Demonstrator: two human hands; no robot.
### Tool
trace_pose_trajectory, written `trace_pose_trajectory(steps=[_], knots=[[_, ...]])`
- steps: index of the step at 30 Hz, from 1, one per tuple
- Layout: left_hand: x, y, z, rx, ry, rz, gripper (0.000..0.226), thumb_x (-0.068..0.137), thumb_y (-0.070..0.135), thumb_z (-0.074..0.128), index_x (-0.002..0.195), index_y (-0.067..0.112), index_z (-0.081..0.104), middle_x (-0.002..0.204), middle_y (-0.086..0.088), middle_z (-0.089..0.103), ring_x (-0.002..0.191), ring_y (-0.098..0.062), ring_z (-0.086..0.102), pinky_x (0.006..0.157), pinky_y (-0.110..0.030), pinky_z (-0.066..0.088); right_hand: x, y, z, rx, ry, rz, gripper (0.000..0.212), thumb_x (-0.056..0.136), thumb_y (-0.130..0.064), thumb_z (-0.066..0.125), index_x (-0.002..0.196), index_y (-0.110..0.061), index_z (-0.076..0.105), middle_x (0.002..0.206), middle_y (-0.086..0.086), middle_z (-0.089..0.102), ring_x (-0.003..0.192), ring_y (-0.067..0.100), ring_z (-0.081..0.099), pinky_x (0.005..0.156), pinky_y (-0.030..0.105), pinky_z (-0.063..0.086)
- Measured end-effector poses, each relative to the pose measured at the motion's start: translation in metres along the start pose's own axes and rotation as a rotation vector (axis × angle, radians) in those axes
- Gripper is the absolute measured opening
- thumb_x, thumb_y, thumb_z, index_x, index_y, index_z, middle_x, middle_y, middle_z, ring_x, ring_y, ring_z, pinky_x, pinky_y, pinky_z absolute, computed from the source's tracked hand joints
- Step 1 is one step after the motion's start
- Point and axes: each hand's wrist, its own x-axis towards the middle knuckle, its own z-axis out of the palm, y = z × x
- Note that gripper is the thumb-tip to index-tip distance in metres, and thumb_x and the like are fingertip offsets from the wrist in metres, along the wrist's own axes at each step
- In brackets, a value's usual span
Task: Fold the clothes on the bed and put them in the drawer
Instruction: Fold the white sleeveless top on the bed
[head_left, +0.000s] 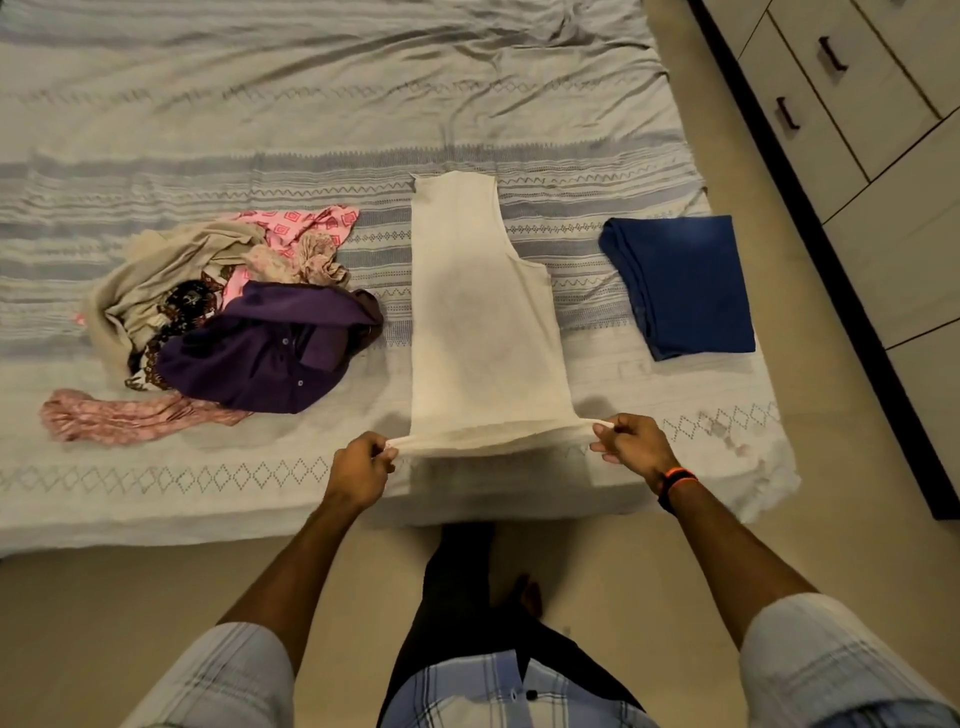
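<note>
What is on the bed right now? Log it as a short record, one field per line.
surface: bed with striped sheet
in work: white vest, folded in half lengthwise, lying flat
left hand: pinches the vest's hem at its left corner
right hand: pinches the hem at its right corner
done: blue garment, folded, right of the vest
waiting: pile of clothes, unfolded, left of the vest
drawers: shut, far right

A sleeveless top (480, 312) lay flat on the bed (311, 104), its hem at the near edge. A heap of unfolded clothes (228, 322) sat to its left, a folded garment (680, 286) to its right near the bed's side edge. Drawers (831, 98) stood beyond the floor strip on the right.
</note>
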Motion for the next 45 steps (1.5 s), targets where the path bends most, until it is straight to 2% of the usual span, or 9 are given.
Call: trace_pose_trajectory(steps=[9, 15, 21, 25, 28, 31, 34, 39, 45], knots=[[0.128, 0.052, -0.004, -0.152, 0.018, -0.09, 0.016, 0.1, 0.022, 0.053, 0.102, 0.008, 0.062, 0.089, -0.006, 0.069, 0.072, -0.019, 0.071, 0.074, -0.045, 0.058, 0.11, -0.068, 0.021, 0.003, 0.139, 0.051, 0.013, 0.093, -0.015, 0.066, 0.08, -0.015, 0.064, 0.086, 0.011, 0.07, 0.078, 0.025, 0.072, 0.065, 0.031, 0.054], [0.213, 0.076, -0.002, -0.112, 0.055, -0.125, 0.02, 0.099, 0.024, 0.056, 0.1, 0.007, 0.064, 0.084, -0.008, 0.069, 0.063, -0.016, 0.069, 0.05, -0.023, 0.046, 0.184, -0.104, 0.032, -0.052, 0.168, 0.072, 0.017, 0.092, -0.019, 0.068, 0.077, -0.015, 0.063, 0.087, 0.011, 0.069, 0.078, 0.025, 0.07, 0.069, 0.038, 0.058], [0.293, 0.083, 0.01, -0.065, 0.066, -0.166, 0.023, 0.098, 0.028, 0.057, 0.088, 0.01, 0.066, 0.07, -0.002, 0.066, 0.068, -0.02, 0.071, 0.075, -0.034, 0.057, 0.26, -0.117, 0.047, -0.092, 0.183, 0.09, 0.023, 0.092, -0.022, 0.068, 0.093, 0.002, 0.068, 0.084, 0.009, 0.068, 0.067, 0.016, 0.067, 0.066, 0.036, 0.057], [0.329, 0.081, 0.019, -0.062, 0.09, -0.238, 0.025, 0.098, 0.033, 0.056, 0.092, 0.012, 0.068, 0.068, -0.002, 0.068, 0.07, -0.02, 0.071, 0.082, -0.041, 0.059, 0.296, -0.124, 0.056, -0.133, 0.187, 0.072, 0.019, 0.091, -0.023, 0.07, 0.077, -0.011, 0.065, 0.077, 0.005, 0.066, 0.061, 0.013, 0.065, 0.061, 0.027, 0.055], [0.336, 0.079, 0.023, -0.028, 0.108, -0.266, 0.024, 0.097, 0.035, 0.056, 0.097, 0.013, 0.066, 0.085, -0.008, 0.071, 0.084, -0.025, 0.07, 0.088, -0.04, 0.056, 0.306, -0.125, 0.061, -0.11, 0.208, 0.043, 0.016, 0.093, -0.024, 0.068, 0.084, -0.011, 0.067, 0.08, 0.005, 0.069, 0.068, 0.018, 0.067, 0.058, 0.022, 0.055], [0.323, 0.075, 0.034, 0.022, 0.098, -0.259, 0.033, 0.093, 0.031, 0.063, 0.113, 0.006, 0.055, 0.111, -0.014, 0.066, 0.106, -0.032, 0.061, 0.091, -0.038, 0.048, 0.297, -0.107, 0.064, -0.211, 0.253, 0.065, 0.029, 0.091, -0.034, 0.068, 0.103, -0.007, 0.067, 0.095, 0.003, 0.069, 0.086, 0.018, 0.065, 0.08, 0.029, 0.052], [0.29, 0.072, 0.051, 0.063, 0.078, -0.246, 0.047, 0.085, 0.023, 0.074, 0.116, 0.001, 0.047, 0.114, -0.02, 0.061, 0.105, -0.037, 0.059, 0.085, -0.04, 0.046, 0.266, -0.073, 0.069, -0.307, 0.251, 0.108, 0.044, 0.081, -0.035, 0.079, 0.108, -0.005, 0.06, 0.104, 0.008, 0.065, 0.093, 0.02, 0.058, 0.079, 0.026, 0.042], [0.226, 0.04, 0.077, 0.017, 0.008, -0.428, 0.059, 0.076, 0.026, 0.082, 0.119, 0.004, 0.047, 0.12, -0.017, 0.061, 0.105, -0.035, 0.06, 0.086, -0.04, 0.049, 0.206, -0.02, 0.074, -0.295, 0.148, 0.229, 0.062, 0.073, -0.034, 0.086, 0.117, -0.005, 0.054, 0.105, 0.003, 0.059, 0.096, 0.02, 0.056, 0.081, 0.03, 0.046], [0.201, 0.014, 0.083, -0.056, -0.099, -0.495, 0.047, 0.079, 0.032, 0.081, 0.112, 0.003, 0.064, 0.105, -0.01, 0.066, 0.102, -0.032, 0.063, 0.083, -0.034, 0.049, 0.203, 0.001, 0.068, -0.033, 0.022, 0.385, 0.031, 0.078, -0.035, 0.082, 0.095, -0.01, 0.074, 0.095, 0.004, 0.074, 0.092, 0.024, 0.068, 0.08, 0.038, 0.056]])
